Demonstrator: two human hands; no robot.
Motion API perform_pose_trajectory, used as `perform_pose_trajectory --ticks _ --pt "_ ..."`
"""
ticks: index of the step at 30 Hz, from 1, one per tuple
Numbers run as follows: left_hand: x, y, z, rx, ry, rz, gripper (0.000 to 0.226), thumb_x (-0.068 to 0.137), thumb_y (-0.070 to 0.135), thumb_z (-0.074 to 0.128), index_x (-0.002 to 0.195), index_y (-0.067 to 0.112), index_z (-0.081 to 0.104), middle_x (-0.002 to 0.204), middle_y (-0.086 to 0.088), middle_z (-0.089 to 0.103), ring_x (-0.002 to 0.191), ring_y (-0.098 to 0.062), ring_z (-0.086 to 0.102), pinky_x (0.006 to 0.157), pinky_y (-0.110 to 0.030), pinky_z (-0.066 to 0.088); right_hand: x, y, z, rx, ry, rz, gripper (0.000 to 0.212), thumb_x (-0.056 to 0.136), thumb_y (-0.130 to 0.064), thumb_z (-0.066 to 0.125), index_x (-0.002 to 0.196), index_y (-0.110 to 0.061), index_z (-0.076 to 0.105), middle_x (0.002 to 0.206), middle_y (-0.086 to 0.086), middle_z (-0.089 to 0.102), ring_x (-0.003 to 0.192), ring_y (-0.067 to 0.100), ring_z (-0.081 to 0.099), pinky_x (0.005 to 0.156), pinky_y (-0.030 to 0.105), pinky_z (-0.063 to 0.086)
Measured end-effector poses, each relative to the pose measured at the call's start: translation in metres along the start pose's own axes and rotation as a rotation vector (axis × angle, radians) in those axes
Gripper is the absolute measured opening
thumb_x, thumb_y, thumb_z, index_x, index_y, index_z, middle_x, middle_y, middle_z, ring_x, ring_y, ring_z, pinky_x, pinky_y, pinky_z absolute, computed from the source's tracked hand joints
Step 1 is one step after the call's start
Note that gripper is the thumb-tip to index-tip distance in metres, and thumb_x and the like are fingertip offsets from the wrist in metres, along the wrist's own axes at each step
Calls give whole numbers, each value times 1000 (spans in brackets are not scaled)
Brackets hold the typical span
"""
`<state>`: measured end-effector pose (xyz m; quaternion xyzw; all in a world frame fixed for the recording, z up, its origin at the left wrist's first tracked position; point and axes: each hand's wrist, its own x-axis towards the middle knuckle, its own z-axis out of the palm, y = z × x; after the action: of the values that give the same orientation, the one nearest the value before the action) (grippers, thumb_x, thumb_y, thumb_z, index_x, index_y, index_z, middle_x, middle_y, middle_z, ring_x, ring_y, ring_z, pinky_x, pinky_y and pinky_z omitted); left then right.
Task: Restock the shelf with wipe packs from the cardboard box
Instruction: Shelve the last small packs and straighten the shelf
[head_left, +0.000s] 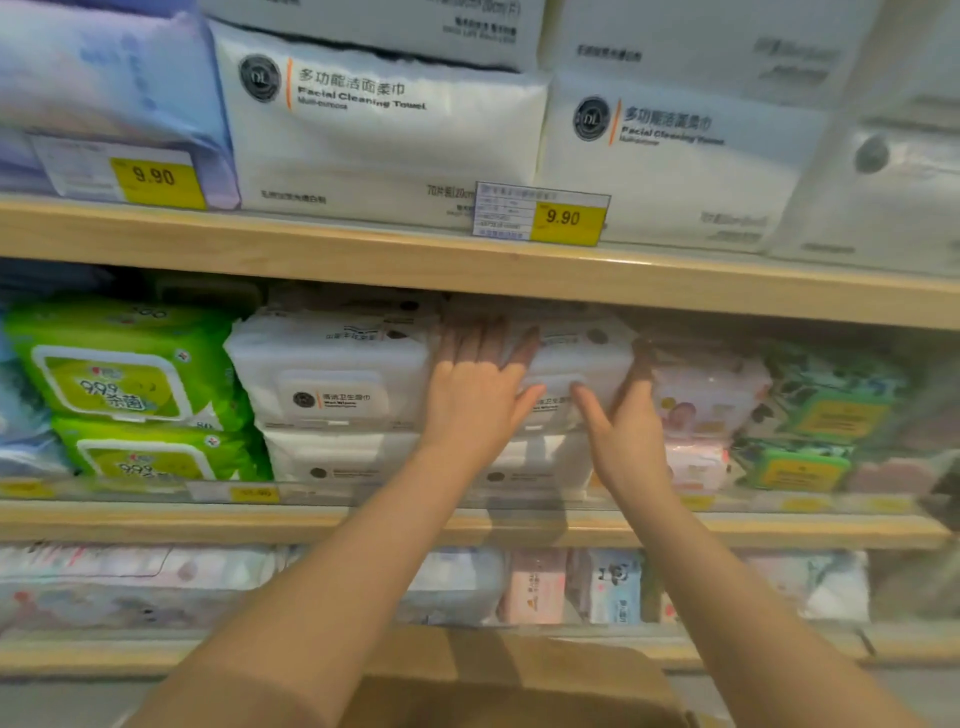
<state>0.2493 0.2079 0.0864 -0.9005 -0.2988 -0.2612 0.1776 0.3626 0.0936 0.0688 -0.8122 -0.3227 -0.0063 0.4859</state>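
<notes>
Shop shelving fills your view, pale wooden boards stacked with soft packs, and the middle shelf (363, 525) is where you're working. The white wipe pack (576, 364) sits on the top layer of the right-hand white stack, just under the board above, and both your hands are on it. Your left hand (475, 395) lies flat, fingers spread wide across the pack's left front and the seam with the neighbouring white stack (332, 374). Your right hand (623, 426) cups the pack's right end, thumb on the front face, the fingers tucked out of sight between it and the pink packs (706, 395), so it looks held rather than gripped tight.

By the look of it, you're seating this one. Push evenly with both palms so it slides back square and doesn't buckle; it's soft and will squash if you lean on one corner. Line its front up flush with the white stack beside it, label facing out. Mind the pink packs on the right, as your fingers could drag them askew.

The cardboard box (519, 686) waits low in front of you, below your arms; its contents aren't visible.
</notes>
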Motion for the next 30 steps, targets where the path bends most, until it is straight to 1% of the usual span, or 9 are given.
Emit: perform_pose_trajectory --ticks 3,8,12,17,21,23,25,28,30 --pt "6 -1 12 6 84 10 56 84 55 32 124 27 58 107 -12 64 92 -32 60 88 -38 41 4 4 3 9 17 -7 69 86 -53 57 128 -2 38 107 13 57 99 30 55 70 29 35" --pt "14 -3 17 -6 144 59 53 84 54 34 124 30 59 95 -15 63 82 -33 58 80 -42 31 -4 8 5 -33 74 -118 67 86 -56 52 127 -5 39 87 -1 46 82 20 48 60 26 31" --pt "18 1 21 -29 133 20 51 84 54 33 121 31 60 90 -15 62 76 -32 58 74 -39 44 7 7 8 -78 48 -107 70 91 -49 51 143 -9 28 77 -4 41 74 18 43 59 30 31" --pt "24 5 27 -14 131 -20 51 83 54 33 118 32 61 86 -14 61 75 -32 57 75 -39 39 18 10 5 -70 -21 -63 65 90 -50 52 127 3 46 67 -2 43 70 23 47 53 32 28" --pt "22 11 21 -57 115 -70 50 83 54 32 113 30 64 94 -17 61 84 -35 57 82 -49 42 13 4 -12 -100 -87 -78 60 90 -48 53 124 0 48 80 -1 44 79 22 48 57 29 31" --pt "21 24 14 -67 125 -111 49 83 53 33 117 32 61 110 -19 58 101 -39 53 93 -60 33 10 10 -30 -239 27 -185 48 90 -44 55 112 -1 52 91 5 42 92 28 46 69 30 30" --pt "22 41 6 -101 72 -87 49 87 54 35 131 37 49 130 -16 49 121 -38 41 104 -63 18 14 15 -50 -450 139 -285 44 89 -41 58 111 -3 55 101 13 47 103 32 44 82 36 30" --pt "23 65 7 -130 22 -29 53 91 53 40 141 37 35 143 -10 41 133 -31 31 108 -61 14 45 16 -73 -757 -98 -220 59 84 -52 59 125 -10 52 124 16 53 118 34 44 102 45 29" --pt "21 75 12 -99 116 -16 58 87 51 46 140 26 41 135 -10 48 125 -28 38 105 -59 23 68 19 -77 -828 -286 -230 83 75 -61 63 143 -25 32 145 9 37 133 31 33 111 47 24"
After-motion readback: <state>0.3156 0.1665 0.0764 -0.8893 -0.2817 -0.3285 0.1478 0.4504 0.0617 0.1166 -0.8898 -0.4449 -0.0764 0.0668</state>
